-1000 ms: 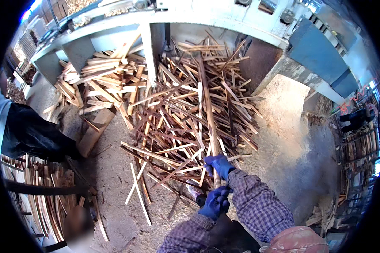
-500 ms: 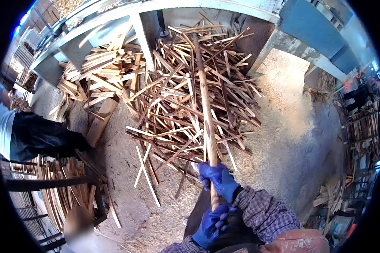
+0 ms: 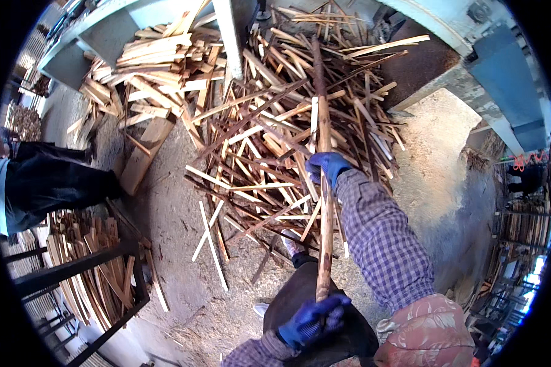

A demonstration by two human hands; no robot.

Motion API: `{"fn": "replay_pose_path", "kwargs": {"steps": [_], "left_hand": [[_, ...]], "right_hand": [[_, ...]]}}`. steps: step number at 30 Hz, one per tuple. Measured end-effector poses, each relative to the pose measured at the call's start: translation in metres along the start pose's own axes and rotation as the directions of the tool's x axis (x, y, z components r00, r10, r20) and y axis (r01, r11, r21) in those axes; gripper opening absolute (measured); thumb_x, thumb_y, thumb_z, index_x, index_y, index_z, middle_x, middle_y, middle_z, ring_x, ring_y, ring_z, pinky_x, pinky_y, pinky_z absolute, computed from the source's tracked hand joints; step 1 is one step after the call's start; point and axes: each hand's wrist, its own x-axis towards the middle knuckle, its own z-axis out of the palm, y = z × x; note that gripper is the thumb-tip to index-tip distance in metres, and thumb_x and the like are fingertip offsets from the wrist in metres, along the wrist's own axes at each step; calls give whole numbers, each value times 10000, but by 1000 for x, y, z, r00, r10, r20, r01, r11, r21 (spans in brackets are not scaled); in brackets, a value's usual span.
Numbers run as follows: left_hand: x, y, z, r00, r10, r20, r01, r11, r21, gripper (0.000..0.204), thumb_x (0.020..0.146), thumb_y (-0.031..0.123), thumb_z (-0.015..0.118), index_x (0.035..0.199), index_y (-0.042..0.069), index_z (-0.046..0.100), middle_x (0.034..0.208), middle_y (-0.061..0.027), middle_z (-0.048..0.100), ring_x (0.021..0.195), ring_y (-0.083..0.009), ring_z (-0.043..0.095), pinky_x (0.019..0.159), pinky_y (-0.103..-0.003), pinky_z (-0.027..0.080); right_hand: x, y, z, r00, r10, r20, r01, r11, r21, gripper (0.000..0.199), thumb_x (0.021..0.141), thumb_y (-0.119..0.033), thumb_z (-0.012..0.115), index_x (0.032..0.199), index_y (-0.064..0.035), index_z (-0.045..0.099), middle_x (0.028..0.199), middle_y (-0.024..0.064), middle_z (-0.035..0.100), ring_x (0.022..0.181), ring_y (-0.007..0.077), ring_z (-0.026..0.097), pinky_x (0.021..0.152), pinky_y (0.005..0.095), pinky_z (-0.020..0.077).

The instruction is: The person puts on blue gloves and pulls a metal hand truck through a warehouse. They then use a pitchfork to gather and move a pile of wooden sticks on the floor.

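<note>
A long wooden pole (image 3: 325, 229) runs from my body out over a heap of thin wood strips (image 3: 269, 144); its dark far end lies among the strips, so its tip cannot be made out. My right hand (image 3: 329, 166), in a blue glove, is closed round the pole about halfway along. Close to my body, my left hand (image 3: 311, 320), gloved the same way, grips the near end. My right arm reaches forward in a checked sleeve. One of my feet (image 3: 292, 242) stands at the heap's near edge.
A second pile of offcuts (image 3: 159, 61) lies at the far left beside a pale upright post (image 3: 228, 40). On the left, a person in dark trousers (image 3: 61, 177) stands near a black metal rack (image 3: 79, 266) holding strips. Sawdust (image 3: 438, 116) covers floor at right beneath blue machinery (image 3: 511, 79).
My right hand has slid forward along the pole, farther from my left hand. The view has shifted, a foot now shows by the heap, and a few strips at the back have moved.
</note>
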Motion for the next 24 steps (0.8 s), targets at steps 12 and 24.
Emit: {"fn": "replay_pose_path", "kwargs": {"steps": [12,24], "left_hand": [[-10,-102,-111,87,664,742,-956,-154,249,100,950,111,511,928,15,495,954,-155,500,1014,-374,580,947,-522,453],[-196,-162,-138,909,224,351,-250,968,28,326,882,285,677,1085,31,658,894,-86,675,841,-176,651,735,-318,506]], "right_hand": [[-60,86,-15,957,-95,274,169,950,-262,290,945,-283,515,708,-116,527,545,7,484,416,127,443,388,268,348],[-194,180,51,962,-168,216,168,986,20,209,884,-188,632,991,-9,647,684,-1,585,493,120,536,445,250,445]]}}
